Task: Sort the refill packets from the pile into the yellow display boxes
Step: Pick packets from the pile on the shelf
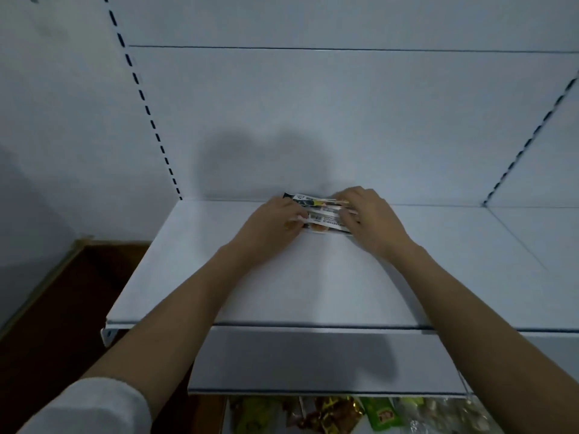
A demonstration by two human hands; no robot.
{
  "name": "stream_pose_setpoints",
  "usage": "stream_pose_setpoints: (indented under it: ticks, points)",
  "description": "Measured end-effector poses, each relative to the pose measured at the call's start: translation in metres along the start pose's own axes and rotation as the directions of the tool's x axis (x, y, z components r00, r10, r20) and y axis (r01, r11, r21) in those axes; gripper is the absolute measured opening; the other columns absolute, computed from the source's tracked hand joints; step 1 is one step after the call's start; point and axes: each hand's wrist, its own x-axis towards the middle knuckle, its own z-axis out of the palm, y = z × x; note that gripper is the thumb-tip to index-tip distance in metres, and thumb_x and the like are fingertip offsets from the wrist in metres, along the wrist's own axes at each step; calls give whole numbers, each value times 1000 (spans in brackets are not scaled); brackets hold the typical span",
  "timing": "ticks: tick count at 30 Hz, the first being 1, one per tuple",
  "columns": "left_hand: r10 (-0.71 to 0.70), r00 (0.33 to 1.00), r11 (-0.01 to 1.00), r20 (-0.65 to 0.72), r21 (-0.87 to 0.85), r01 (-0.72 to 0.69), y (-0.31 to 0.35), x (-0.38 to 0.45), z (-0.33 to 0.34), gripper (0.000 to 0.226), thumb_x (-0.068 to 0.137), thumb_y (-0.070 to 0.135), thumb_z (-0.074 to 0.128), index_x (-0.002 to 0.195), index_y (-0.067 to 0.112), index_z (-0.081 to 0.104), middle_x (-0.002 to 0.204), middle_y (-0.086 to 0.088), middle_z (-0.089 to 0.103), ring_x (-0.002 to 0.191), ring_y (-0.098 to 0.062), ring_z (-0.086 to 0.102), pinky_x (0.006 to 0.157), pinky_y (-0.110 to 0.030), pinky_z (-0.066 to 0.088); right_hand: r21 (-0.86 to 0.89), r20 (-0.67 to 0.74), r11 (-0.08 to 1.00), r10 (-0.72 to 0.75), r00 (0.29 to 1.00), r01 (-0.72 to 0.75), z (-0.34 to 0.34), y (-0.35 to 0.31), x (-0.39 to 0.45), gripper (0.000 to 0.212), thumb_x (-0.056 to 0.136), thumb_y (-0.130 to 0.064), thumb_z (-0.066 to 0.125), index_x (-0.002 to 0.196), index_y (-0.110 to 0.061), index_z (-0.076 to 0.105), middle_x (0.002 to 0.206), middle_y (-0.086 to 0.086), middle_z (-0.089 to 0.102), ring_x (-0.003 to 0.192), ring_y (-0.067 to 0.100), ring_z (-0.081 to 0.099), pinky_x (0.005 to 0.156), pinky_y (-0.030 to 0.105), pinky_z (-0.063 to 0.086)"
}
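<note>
A small stack of flat printed packets (pixel 322 214) lies at the back of a white shelf (pixel 219 270), close to the rear panel. My left hand (pixel 272 223) grips the stack's left end, fingers curled round it. My right hand (pixel 366 214) holds the right end, fingers curled over the top. The packets are black, white and orange; their print is too blurred to read. No yellow display box is in view.
A lower white shelf (pixel 313 361) juts out beneath. Under it, at the bottom edge, lie several snack packets (pixel 344 415) in green, gold and clear wrap. A brown cardboard box (pixel 56 302) stands open at the left. Slotted uprights (pixel 147 111) flank the rear panel.
</note>
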Motion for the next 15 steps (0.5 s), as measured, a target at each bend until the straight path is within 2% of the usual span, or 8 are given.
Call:
stream_pose_setpoints:
  ticks: [2, 4, 6, 8, 12, 15]
  points:
    - [89, 996, 996, 25, 15, -90, -8, 0, 8, 24, 91, 26, 54, 101, 14, 72, 103, -3, 68, 94, -26, 60, 80, -38, 51, -29, 40, 998, -60, 997, 61, 3, 7, 4, 35, 96, -23, 55, 130, -16, 60, 129, 2, 61, 111, 27, 55, 91, 42, 46]
    - [166, 985, 986, 44, 13, -167, -13, -1, 13, 24, 91, 28, 54, 102, 15, 72, 105, -3, 67, 94, -24, 59, 80, -35, 50, -48, 74, 995, -85, 994, 89, 11, 16, 5, 40, 97, -30, 50, 133, -14, 59, 129, 4, 63, 112, 28, 57, 93, 43, 47]
    - [181, 982, 983, 46, 14, -182, -12, -1, 14, 18, 91, 24, 60, 102, 16, 73, 105, -2, 67, 95, -18, 58, 80, -31, 47, -36, 88, 996, -84, 993, 87, 18, 22, 3, 42, 98, -35, 45, 132, -13, 60, 123, 6, 65, 106, 30, 59, 90, 45, 48]
    - [187, 982, 982, 22, 15, -187, -14, -1, 16, 14, 90, 20, 67, 102, 18, 74, 105, -1, 68, 95, -16, 57, 81, -27, 46, -32, 56, 994, -104, 993, 106, 22, 26, 1, 40, 97, -35, 47, 126, -13, 63, 114, 6, 66, 98, 31, 59, 82, 45, 48]
    - [200, 977, 979, 71, 17, -202, -17, 3, 15, 20, 90, 20, 70, 110, 17, 72, 110, -1, 67, 102, -16, 56, 86, -21, 41, -12, -59, 986, -164, 985, 164, 24, 29, 6, 30, 90, -30, 64, 115, -13, 67, 103, 4, 63, 91, 27, 56, 75, 42, 45]
    - [173, 980, 983, 97, 46, -178, -17, 3, 17, 25, 92, 28, 64, 115, 21, 72, 110, -1, 66, 102, -21, 59, 86, -33, 50, 21, -108, 981, -188, 976, 191, 25, 28, 10, 25, 91, -33, 64, 105, -14, 72, 98, 4, 63, 86, 28, 56, 72, 43, 46]
